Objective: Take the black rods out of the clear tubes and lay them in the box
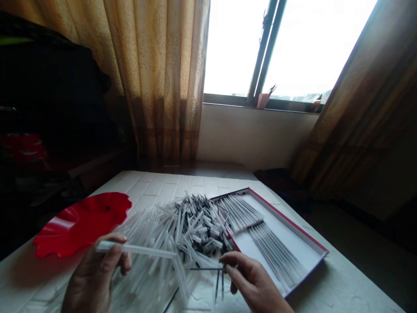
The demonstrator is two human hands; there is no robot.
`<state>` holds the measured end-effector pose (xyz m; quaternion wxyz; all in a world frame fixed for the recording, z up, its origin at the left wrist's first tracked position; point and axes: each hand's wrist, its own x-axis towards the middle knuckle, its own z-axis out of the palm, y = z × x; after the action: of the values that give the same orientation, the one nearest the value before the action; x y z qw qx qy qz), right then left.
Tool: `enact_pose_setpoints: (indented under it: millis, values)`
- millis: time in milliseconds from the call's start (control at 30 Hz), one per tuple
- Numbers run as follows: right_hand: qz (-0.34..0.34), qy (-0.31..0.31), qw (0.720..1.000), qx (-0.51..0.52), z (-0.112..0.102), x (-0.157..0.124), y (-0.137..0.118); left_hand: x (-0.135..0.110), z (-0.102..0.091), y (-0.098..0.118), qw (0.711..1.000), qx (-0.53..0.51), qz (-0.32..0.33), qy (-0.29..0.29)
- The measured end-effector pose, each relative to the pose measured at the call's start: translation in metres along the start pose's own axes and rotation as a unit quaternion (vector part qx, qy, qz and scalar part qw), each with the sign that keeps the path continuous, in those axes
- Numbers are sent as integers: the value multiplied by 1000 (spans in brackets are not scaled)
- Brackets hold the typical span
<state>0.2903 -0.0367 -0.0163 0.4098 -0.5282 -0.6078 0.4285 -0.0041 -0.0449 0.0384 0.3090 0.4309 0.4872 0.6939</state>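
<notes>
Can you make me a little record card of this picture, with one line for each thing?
Left hand: holds a clear plastic tube
Right hand: pinches a thin black refill
Pile: loose clear tubes and black-tipped pieces, between the hands
Box: open white box with a red edge, with tubes in rows
Dish: wavy red dish, left of the pile
Table: white brick pattern
Behind: curtain and bright window
</notes>
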Motion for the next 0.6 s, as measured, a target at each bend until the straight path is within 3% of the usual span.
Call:
enact_pose_setpoints:
  millis: [67,167,400,500,600]
  values:
    - [-77,23,988,-132,-5,-4,-1,8,0,-3,1000,-19,-17,-4]
    - [-158,29,944,-290,-6,-9,-5,9,1,-11,998,-17,-53,-20]
    - [-149,-45,867,-472,-1,-14,-5,-8,10,-19,984,28,-124,-123]
    - [-163,-39,861,-480,-2,-17,-3,-15,15,-15,980,49,-131,-145]
    - [-193,6,885,-424,-4,-18,-9,-20,17,-11,975,69,-138,-162]
